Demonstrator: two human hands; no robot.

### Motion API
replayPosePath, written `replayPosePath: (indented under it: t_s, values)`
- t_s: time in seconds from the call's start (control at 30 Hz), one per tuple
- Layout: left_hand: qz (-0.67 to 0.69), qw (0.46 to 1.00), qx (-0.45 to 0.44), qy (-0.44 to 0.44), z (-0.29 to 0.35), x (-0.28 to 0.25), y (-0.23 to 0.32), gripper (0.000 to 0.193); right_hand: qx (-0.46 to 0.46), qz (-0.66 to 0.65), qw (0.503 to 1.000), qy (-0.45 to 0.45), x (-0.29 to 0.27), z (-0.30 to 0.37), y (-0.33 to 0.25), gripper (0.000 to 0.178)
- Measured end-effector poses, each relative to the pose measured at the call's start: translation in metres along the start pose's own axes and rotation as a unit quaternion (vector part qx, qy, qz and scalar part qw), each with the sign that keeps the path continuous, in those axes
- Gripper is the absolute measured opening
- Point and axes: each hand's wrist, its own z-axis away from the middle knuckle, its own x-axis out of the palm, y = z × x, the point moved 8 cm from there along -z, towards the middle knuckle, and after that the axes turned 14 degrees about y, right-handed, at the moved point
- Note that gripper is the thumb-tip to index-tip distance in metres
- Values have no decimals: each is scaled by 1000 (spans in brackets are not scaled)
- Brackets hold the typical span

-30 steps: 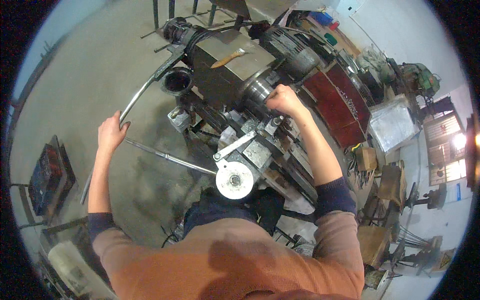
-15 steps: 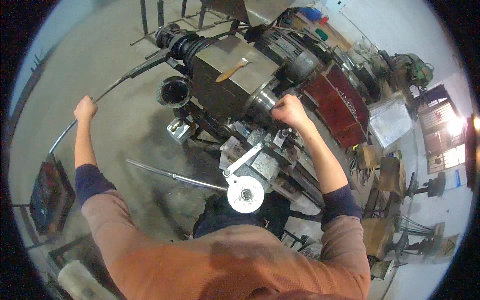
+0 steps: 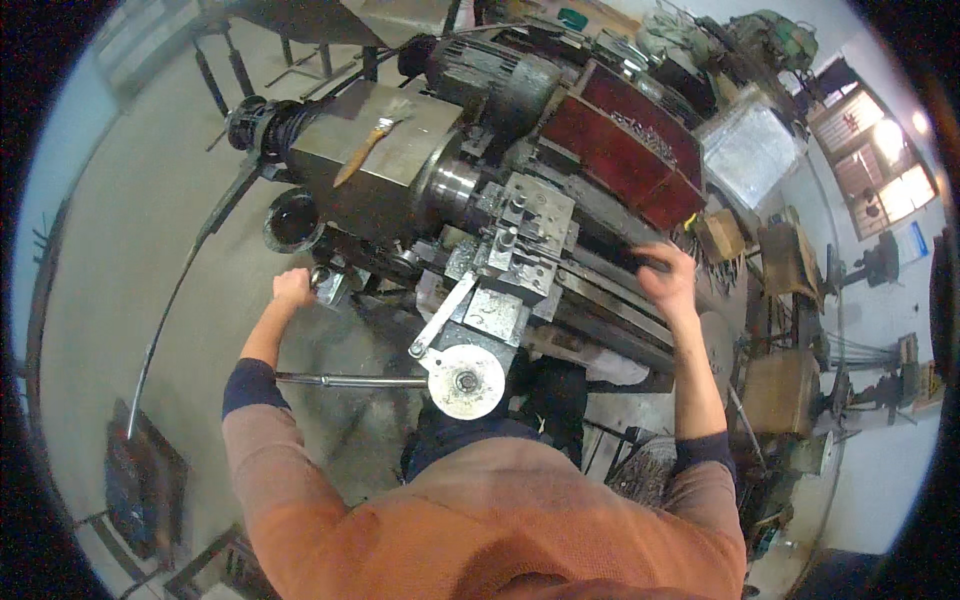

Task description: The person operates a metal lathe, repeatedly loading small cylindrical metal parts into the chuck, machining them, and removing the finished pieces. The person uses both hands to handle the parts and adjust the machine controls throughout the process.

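A metal lathe stands before me, with its shiny spindle end (image 3: 450,190) beside the boxy headstock (image 3: 350,140). My left hand (image 3: 293,288) is closed at the lathe's front left, against a small metal-ended part near a silvery box (image 3: 332,290); what its fingers wrap is hidden. My right hand (image 3: 668,278) hovers over the lathe bed (image 3: 610,295), fingers loosely bent and apart, holding nothing visible. Between my hands sits the tool post (image 3: 520,245) on its carriage. Nearer me is a pale round handwheel (image 3: 466,382) with a crank arm (image 3: 442,318).
A wooden-handled brush (image 3: 365,150) lies on the headstock. At left, a long thin rod (image 3: 165,320) slopes down toward a dark box (image 3: 145,490). Behind the bed stands a red tray (image 3: 620,150) with small metal pieces. A metal bar (image 3: 350,381) sticks out left of the handwheel.
My left hand has let go of the long rod and come right to the lathe's front. My right hand has left the spindle end and moved right, over the bed. The view has shifted.
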Motion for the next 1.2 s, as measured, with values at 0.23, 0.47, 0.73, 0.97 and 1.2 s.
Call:
replayPosePath:
  t_s: [0.23,0.47,0.73,0.97,1.2]
  values:
    - [3,998,-62,28,17,3,-39,18,132,171,976,27,-99,104,130,27]
    - [168,961,-216,27,88,-101,-86,33,341,455,821,-54,-249,287,332,35]
    - [364,849,-367,113,196,-91,-87,28,433,512,728,-142,-271,386,367,36]
    - [436,760,-454,165,186,-122,-66,34,474,532,700,-41,-249,418,260,31]
    - [462,751,-407,240,165,-128,-66,33,464,468,752,19,-225,424,237,30]
